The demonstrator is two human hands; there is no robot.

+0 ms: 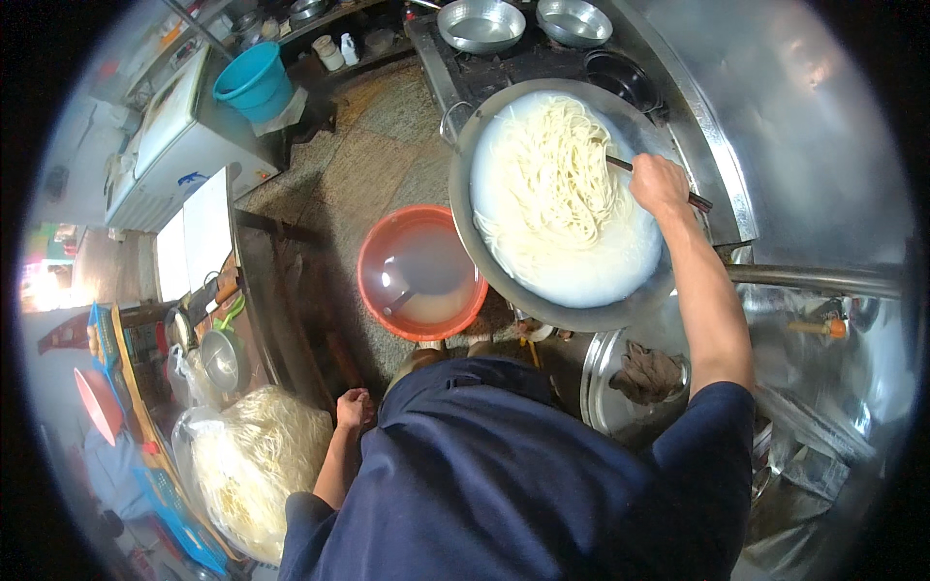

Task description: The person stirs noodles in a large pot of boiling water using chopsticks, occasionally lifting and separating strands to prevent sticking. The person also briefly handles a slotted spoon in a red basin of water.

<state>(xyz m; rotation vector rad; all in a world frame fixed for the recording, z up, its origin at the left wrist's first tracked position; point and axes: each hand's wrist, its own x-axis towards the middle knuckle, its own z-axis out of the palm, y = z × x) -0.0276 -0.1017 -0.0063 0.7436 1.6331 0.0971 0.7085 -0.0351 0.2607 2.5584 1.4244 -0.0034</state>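
Note:
A wide metal wok (501, 299) on the stove holds cloudy white water and a large mound of pale noodles (556, 174). My right hand (660, 183) grips dark chopsticks (619, 163) over the wok's right side, and their far ends go in among the noodles. Low at my left side hangs my left hand (354, 410), its fingers curled; whether anything is inside them is hidden. Beside that hand sits a clear plastic bag (254, 465) filled with thin pale strands. An orange-red basin (374, 309) of murky water stands left of the wok, a handle-like object lying in it.
Two hammered metal pans (481, 27) and a black pot (621, 81) are on the stove behind the wok. A round metal lid (597, 385) bearing a brown cloth (647, 374) lies right of me. A turquoise bucket (254, 83) stands by a white chest freezer (192, 149).

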